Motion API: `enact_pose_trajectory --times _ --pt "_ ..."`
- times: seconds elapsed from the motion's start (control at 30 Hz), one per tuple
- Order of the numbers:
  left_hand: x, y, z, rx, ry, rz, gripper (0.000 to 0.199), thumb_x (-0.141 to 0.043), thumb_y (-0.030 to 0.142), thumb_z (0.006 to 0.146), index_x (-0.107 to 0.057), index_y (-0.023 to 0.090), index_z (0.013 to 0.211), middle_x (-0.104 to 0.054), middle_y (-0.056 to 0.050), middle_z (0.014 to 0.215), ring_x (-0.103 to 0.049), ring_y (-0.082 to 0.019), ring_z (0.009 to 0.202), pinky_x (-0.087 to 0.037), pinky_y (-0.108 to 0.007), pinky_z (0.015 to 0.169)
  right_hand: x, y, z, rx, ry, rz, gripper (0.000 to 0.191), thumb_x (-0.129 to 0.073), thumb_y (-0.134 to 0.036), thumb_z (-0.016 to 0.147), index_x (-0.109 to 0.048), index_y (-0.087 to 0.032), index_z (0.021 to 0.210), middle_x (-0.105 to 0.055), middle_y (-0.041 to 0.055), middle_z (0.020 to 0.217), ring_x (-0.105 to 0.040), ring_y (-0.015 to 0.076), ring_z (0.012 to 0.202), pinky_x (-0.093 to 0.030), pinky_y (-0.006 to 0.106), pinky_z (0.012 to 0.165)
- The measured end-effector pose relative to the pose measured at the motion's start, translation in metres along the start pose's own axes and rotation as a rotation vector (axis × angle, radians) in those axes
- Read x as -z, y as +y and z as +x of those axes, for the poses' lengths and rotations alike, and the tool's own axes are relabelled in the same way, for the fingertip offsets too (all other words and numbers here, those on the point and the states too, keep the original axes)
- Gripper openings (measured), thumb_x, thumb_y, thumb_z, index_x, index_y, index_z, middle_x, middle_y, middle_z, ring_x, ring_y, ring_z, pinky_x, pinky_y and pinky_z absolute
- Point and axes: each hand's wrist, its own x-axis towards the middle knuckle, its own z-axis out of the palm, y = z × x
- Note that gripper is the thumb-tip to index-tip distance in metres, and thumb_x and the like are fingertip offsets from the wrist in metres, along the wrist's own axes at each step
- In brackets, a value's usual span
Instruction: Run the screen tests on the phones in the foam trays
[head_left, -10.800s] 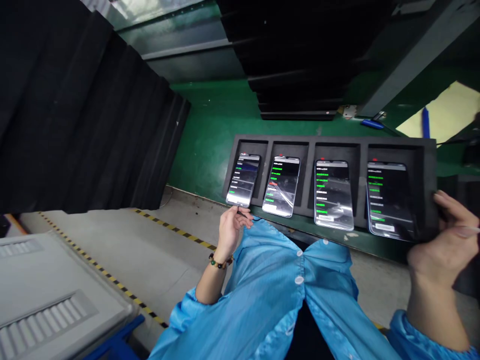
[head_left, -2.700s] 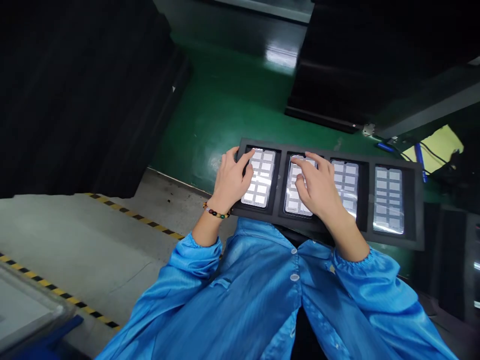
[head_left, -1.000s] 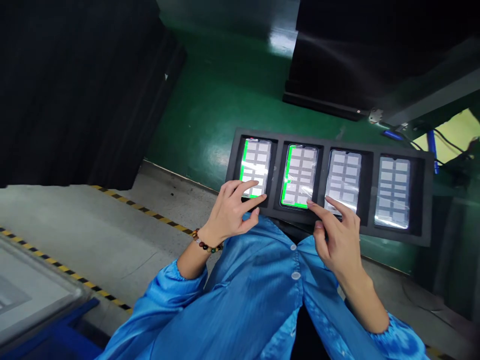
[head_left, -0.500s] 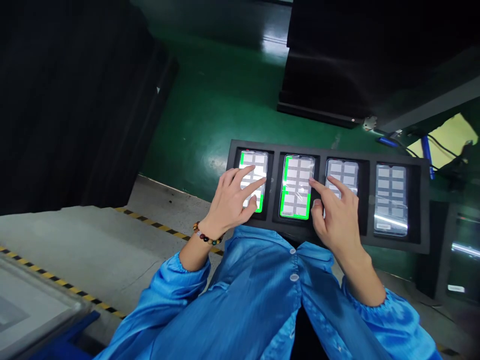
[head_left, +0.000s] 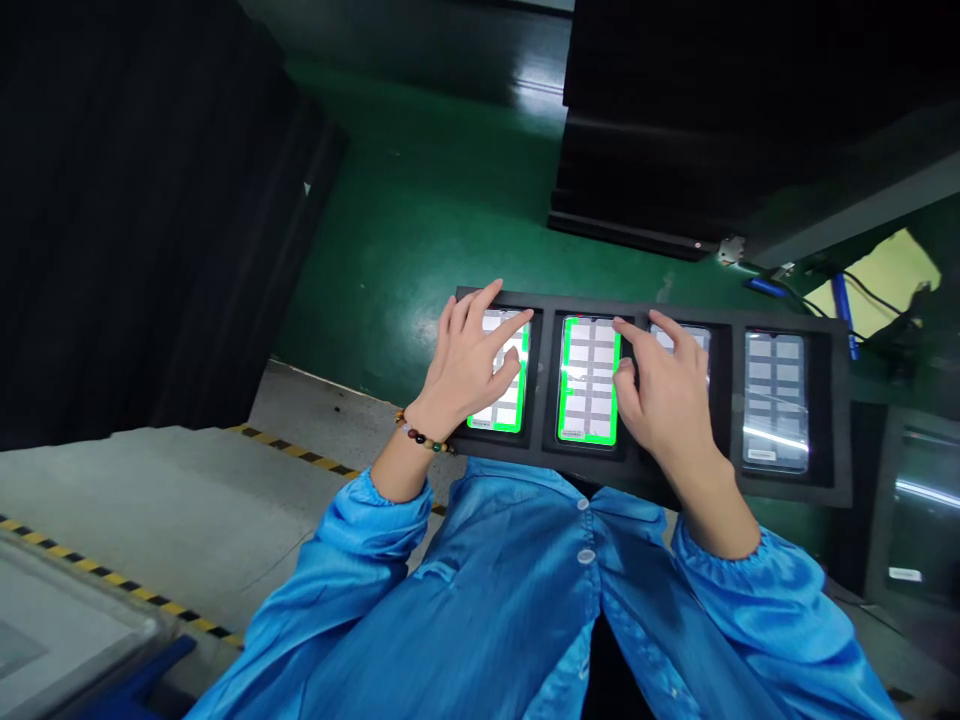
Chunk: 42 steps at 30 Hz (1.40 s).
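Observation:
In front of my body lies a black tray (head_left: 541, 400) with several phones, each in its own compartment. My left hand (head_left: 472, 360) is over the leftmost phone (head_left: 496, 412), fingers spread, its index fingertip at the upper right of the screen. My right hand (head_left: 664, 380) has its fingers apart, and one fingertip meets the top right edge of the second phone (head_left: 589, 380). Green bands line the edges of both these screens. Partly covered by my right hand is the third phone (head_left: 701, 340). The rightmost phone (head_left: 775, 400) shows grey blocks without green.
Dark curtains (head_left: 135, 220) hang at the left, and a black covered structure (head_left: 675, 130) stands at the upper right. Blue-handled items and cables lie near a yellow sheet (head_left: 896, 275). Yellow-black tape (head_left: 300, 450) crosses the floor. A pale-topped surface (head_left: 67, 630) is at lower left.
Both hands have slid up toward the tops of the screens. Green now runs up the right edges of the two left phones, and more of their lower screens shows.

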Motion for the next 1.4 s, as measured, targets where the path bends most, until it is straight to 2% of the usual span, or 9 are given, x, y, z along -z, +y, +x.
enact_pose_trajectory --times 0.2,0.33,0.43,0.53,0.67,0.9,1.1,1.4 --pt "-0.003 -0.006 -0.014 0.088 0.103 -0.075 0.052 -0.048 0.019 0.105 -0.066 0.028 0.152 -0.038 -0.014 0.176 -0.037 -0.039 0.159 -0.039 -0.068 0.127 -0.014 -0.021 0.009 0.080 -0.014 0.037 0.051 -0.046 -0.018 0.103 -0.061 -0.018 0.151 -0.076 0.0130 0.139 -0.050 0.0390 0.153 -0.043 0.061 0.122" --pt "-0.007 -0.012 -0.027 0.172 0.163 -0.083 0.054 -0.045 0.019 0.107 -0.061 0.025 0.158 -0.036 -0.018 0.174 -0.036 -0.040 0.159 -0.040 -0.068 0.127 -0.021 -0.036 0.016 0.122 -0.033 0.061 0.051 -0.044 -0.017 0.104 -0.061 -0.017 0.151 -0.074 0.0124 0.144 -0.049 0.0383 0.155 -0.041 0.060 0.123" --pt "-0.010 -0.014 -0.031 0.199 0.176 -0.087 0.055 -0.043 0.019 0.107 -0.057 0.023 0.160 -0.036 -0.020 0.173 -0.036 -0.041 0.158 -0.042 -0.067 0.125 -0.019 -0.034 0.014 0.098 -0.016 0.053 0.048 -0.043 -0.018 0.105 -0.064 -0.016 0.148 -0.076 0.0123 0.140 -0.050 0.0376 0.155 -0.041 0.060 0.124" --pt "-0.011 -0.015 -0.031 0.181 0.172 -0.077 0.055 -0.045 0.019 0.107 -0.056 0.021 0.160 -0.037 -0.021 0.171 -0.037 -0.041 0.158 -0.043 -0.067 0.125 -0.013 -0.021 0.005 0.013 0.025 0.042 0.046 -0.045 -0.020 0.105 -0.067 -0.017 0.145 -0.077 0.0142 0.136 -0.053 0.0380 0.152 -0.043 0.060 0.121" --pt "-0.010 -0.013 -0.026 0.122 0.157 -0.049 0.056 -0.050 0.022 0.105 -0.052 0.022 0.161 -0.036 -0.020 0.173 -0.037 -0.041 0.158 -0.042 -0.068 0.126 -0.009 -0.010 -0.002 -0.073 0.070 0.049 0.046 -0.044 -0.022 0.104 -0.068 -0.017 0.144 -0.074 0.0169 0.140 -0.053 0.0394 0.151 -0.046 0.061 0.117" --pt "-0.008 -0.010 -0.023 0.049 0.125 -0.032 0.049 -0.051 0.025 0.107 -0.060 0.024 0.155 -0.035 -0.017 0.175 -0.036 -0.041 0.159 -0.043 -0.070 0.126 -0.018 -0.017 0.006 0.055 -0.003 0.115 0.050 -0.043 -0.019 0.104 -0.063 -0.018 0.149 -0.076 0.0125 0.138 -0.048 0.0379 0.155 -0.041 0.062 0.124" --pt "-0.007 -0.002 -0.037 0.057 0.110 -0.065 0.050 -0.050 0.022 0.107 -0.061 0.025 0.156 -0.034 -0.017 0.176 -0.035 -0.040 0.161 -0.049 -0.069 0.122 -0.012 -0.016 -0.017 0.087 -0.015 0.103 0.049 -0.046 -0.018 0.104 -0.061 -0.019 0.150 -0.074 0.0111 0.144 -0.052 0.0372 0.151 -0.043 0.060 0.121" --pt "-0.001 0.018 -0.079 0.040 0.119 -0.034 0.048 -0.055 0.023 0.106 -0.067 0.024 0.152 -0.045 -0.015 0.170 -0.043 -0.037 0.152 -0.050 -0.064 0.123 -0.004 -0.021 -0.063 0.153 -0.049 0.105 0.053 -0.048 -0.013 0.103 -0.055 -0.022 0.155 -0.070 0.0079 0.152 -0.052 0.0363 0.152 -0.042 0.058 0.123"
